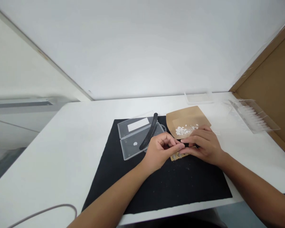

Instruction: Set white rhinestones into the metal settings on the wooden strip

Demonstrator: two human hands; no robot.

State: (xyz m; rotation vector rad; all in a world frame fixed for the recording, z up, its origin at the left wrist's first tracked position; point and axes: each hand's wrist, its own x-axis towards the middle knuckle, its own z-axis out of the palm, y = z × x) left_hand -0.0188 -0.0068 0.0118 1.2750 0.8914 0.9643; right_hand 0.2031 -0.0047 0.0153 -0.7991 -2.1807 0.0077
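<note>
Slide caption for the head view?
Left hand and right hand close together above a black mat, near an open plastic case and white bits on brown paper.

- Readable text, brands, numbers and signs: none.
- White rectangular label (138,124), set at a slant in the upper half of the open clear case (128,152): any print is too small to resolve.
- Round white spot (135,143), lower half of the same case: no characters legible; sticker or loose piece, cannot be determined.
</note>
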